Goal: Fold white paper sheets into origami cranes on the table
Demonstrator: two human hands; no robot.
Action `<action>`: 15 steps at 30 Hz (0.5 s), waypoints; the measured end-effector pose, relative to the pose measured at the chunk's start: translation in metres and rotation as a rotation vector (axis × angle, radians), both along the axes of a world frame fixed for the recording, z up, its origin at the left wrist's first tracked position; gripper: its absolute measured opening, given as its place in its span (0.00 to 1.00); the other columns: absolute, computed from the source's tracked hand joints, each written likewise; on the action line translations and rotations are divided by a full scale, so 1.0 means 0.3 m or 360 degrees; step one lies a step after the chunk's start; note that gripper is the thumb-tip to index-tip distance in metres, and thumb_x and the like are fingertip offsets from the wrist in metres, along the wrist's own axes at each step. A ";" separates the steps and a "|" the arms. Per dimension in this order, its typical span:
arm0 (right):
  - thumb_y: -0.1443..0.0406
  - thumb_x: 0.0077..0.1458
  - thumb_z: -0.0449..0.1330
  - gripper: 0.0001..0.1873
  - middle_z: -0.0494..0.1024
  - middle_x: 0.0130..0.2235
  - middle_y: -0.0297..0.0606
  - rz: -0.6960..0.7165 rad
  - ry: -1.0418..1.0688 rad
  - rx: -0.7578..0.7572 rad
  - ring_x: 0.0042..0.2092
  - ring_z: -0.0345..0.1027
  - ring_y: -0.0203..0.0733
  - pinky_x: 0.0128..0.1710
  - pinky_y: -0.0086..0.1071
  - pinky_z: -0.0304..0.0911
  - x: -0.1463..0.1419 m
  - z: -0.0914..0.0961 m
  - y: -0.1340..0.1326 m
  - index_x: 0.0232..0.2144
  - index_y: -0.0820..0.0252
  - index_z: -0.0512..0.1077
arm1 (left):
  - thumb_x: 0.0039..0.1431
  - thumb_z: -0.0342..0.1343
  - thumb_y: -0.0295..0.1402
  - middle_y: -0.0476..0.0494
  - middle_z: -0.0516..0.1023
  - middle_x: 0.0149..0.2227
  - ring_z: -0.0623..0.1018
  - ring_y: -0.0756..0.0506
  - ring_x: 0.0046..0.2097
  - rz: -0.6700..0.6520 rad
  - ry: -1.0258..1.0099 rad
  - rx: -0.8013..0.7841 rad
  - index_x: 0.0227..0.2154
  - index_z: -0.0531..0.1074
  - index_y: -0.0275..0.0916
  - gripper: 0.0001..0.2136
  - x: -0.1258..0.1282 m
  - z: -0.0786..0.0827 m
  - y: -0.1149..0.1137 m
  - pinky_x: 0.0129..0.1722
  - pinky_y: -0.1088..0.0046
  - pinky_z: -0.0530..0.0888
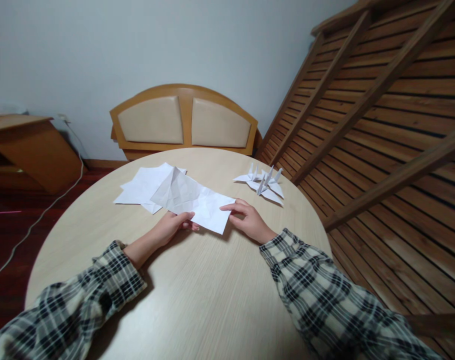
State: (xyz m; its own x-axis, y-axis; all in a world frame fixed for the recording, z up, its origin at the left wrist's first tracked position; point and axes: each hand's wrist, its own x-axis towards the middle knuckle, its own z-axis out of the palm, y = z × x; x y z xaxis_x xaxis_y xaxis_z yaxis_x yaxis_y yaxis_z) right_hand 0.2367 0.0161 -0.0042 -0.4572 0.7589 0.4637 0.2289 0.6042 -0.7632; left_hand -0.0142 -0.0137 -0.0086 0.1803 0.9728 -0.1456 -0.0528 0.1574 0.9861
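Between my hands is a creased sheet of white paper, partly folded, its left part raised to a peak and shaded grey. My left hand pinches its lower edge, thumb on top and fingers beneath. At the right corner my right hand grips it between thumb and fingers. Behind the paper, to the left, several loose white sheets lie overlapping on the table. Folded white paper cranes stand close together beyond my right hand.
The round pale wooden table fills the middle. Beyond it is a bed headboard with cream panels. A slatted wooden frame leans along the right. On the left are a wooden desk and a white cable.
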 end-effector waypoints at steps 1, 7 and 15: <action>0.74 0.53 0.57 0.17 0.73 0.45 0.40 0.0003 0.0013 0.0007 0.49 0.68 0.41 0.50 0.42 0.67 0.000 -0.001 0.002 0.42 0.53 0.77 | 0.53 0.58 0.36 0.40 0.78 0.23 0.75 0.47 0.28 0.0003 0.0015 -0.0006 0.22 0.74 0.34 0.10 0.000 -0.002 0.001 0.35 0.70 0.71; 0.74 0.52 0.58 0.16 0.71 0.50 0.42 -0.0006 0.0035 0.0042 0.53 0.66 0.43 0.53 0.43 0.66 0.004 -0.005 0.009 0.41 0.55 0.77 | 0.53 0.61 0.38 0.38 0.79 0.25 0.75 0.47 0.28 -0.0062 0.0063 -0.0023 0.24 0.75 0.33 0.12 -0.001 -0.008 0.004 0.34 0.70 0.70; 0.69 0.55 0.60 0.09 0.73 0.48 0.40 -0.0061 0.0034 0.0076 0.51 0.68 0.42 0.50 0.42 0.69 0.005 -0.003 0.010 0.37 0.54 0.78 | 0.55 0.60 0.41 0.36 0.80 0.26 0.72 0.47 0.28 -0.0068 0.0242 0.0046 0.21 0.76 0.32 0.16 -0.007 0.003 -0.009 0.34 0.70 0.68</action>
